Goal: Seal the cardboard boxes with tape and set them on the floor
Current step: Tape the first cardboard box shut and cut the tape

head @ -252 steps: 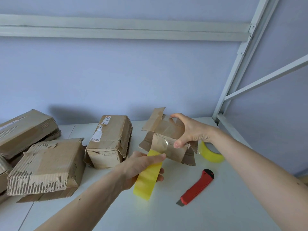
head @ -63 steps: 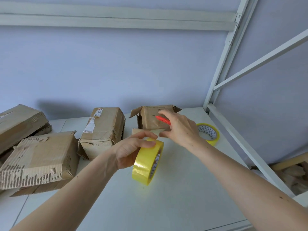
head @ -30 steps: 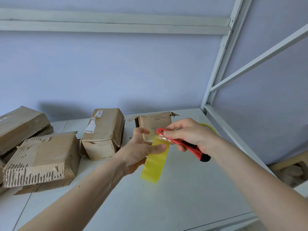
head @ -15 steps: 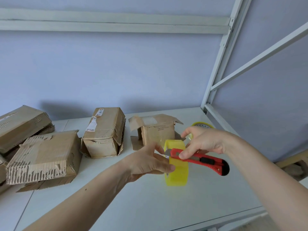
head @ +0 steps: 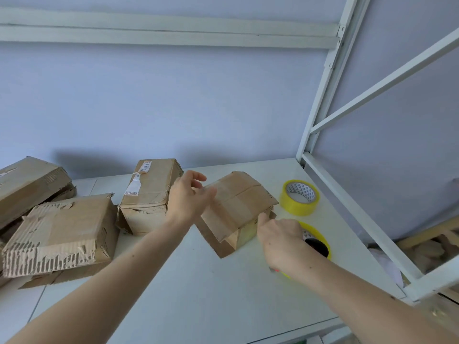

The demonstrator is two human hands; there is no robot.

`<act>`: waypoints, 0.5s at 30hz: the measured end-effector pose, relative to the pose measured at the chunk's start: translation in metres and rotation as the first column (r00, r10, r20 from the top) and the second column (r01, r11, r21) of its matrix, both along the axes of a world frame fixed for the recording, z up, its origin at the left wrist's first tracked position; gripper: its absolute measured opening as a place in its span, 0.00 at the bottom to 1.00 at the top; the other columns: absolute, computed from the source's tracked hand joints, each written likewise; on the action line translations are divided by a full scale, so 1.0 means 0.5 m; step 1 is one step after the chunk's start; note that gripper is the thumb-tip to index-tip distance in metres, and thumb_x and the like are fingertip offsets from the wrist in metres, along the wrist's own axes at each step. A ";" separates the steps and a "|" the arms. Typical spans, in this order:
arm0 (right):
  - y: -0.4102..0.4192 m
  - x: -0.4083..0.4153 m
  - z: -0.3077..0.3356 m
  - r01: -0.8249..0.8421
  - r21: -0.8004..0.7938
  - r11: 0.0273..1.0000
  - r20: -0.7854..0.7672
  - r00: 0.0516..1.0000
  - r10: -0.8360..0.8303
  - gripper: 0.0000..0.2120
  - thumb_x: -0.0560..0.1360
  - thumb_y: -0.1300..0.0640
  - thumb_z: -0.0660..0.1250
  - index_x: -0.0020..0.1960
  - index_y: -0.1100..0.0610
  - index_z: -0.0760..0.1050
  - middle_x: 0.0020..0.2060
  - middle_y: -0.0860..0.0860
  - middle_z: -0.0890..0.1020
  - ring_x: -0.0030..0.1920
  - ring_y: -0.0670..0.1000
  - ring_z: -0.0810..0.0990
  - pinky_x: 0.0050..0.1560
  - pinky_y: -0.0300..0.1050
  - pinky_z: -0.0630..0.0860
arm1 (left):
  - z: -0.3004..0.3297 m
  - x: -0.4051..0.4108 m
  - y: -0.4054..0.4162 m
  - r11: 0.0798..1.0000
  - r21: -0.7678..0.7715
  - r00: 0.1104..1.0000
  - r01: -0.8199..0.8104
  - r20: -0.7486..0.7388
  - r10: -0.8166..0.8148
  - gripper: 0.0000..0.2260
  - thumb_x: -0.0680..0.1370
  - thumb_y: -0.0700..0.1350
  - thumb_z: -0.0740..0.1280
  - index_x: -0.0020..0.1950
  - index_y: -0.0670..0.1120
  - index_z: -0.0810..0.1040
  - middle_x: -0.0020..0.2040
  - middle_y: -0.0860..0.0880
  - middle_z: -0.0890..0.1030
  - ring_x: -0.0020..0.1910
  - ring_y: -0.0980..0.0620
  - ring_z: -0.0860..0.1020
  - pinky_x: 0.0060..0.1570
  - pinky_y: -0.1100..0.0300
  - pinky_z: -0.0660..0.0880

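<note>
Taking the small box (head: 237, 207) at the middle of the white table (head: 188, 289) as the landmark: far to its left a creased cardboard carton (head: 29, 182) lies tilted at the table's edge, and in front of that sits a torn box (head: 59, 234) with ragged corrugated fluting along its near edge and a smooth strip of clear tape across the top. Just left of the small box stands a dented labelled box (head: 149, 194), upright on its end, with white stickers on its upper face. The left hand (head: 187, 197) rests its palm against the small box's left flap, fingers loosely spread and nearly straight, curled round nothing. The small box itself is soft, worn brown card, its flaps folded down, with a glossy band of tape running across the top. At its right near corner the right hand (head: 278, 238) touches the box; its fingers are turned away, so how they lie I cannot tell. Right of the box a yellow tape roll (head: 299, 197) lies flat, and a second roll (head: 319, 243) sits partly behind the right wrist. A white metal frame (head: 347, 194) borders the table beyond them.
</note>
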State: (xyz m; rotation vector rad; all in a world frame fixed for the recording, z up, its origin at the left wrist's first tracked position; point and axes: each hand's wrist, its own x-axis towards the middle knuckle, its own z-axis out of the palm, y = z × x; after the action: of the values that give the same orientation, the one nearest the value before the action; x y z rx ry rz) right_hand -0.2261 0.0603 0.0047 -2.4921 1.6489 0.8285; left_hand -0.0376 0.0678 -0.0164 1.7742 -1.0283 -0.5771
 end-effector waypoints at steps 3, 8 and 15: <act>-0.008 0.008 0.026 -0.091 0.019 0.996 -0.101 0.991 0.093 0.28 0.70 0.54 0.77 0.63 0.59 0.68 0.47 0.50 0.79 0.51 0.54 0.80 0.44 0.43 0.74 | -0.036 -0.021 -0.014 0.980 0.198 0.987 0.002 0.160 -0.034 0.24 0.78 0.56 0.67 0.74 0.56 0.68 0.72 0.46 0.65 0.73 0.43 0.61 0.72 0.44 0.63; -0.079 0.015 0.107 -0.100 -0.226 0.969 0.279 0.946 0.162 0.19 0.82 0.49 0.60 0.36 0.55 0.61 0.35 0.51 0.69 0.39 0.56 0.72 0.35 0.46 0.64 | -0.067 -0.044 -0.042 0.967 0.237 0.994 0.092 -0.072 -0.077 0.29 0.82 0.55 0.62 0.81 0.56 0.56 0.80 0.46 0.55 0.78 0.43 0.56 0.77 0.43 0.57; -0.183 0.098 -0.034 -0.135 -0.115 0.984 0.548 0.818 0.177 0.29 0.85 0.42 0.45 0.81 0.56 0.51 0.81 0.50 0.51 0.80 0.52 0.48 0.78 0.53 0.51 | -0.067 -0.043 -0.082 0.994 0.096 0.935 0.056 -0.355 -0.018 0.18 0.85 0.55 0.52 0.75 0.59 0.65 0.74 0.47 0.64 0.74 0.47 0.65 0.74 0.49 0.61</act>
State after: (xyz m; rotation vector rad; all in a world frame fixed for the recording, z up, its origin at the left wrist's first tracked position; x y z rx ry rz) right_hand -0.1771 -0.0314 -0.0123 -2.5877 1.2956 0.0113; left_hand -0.0592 0.0268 -0.0501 1.6637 -0.7925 -0.9512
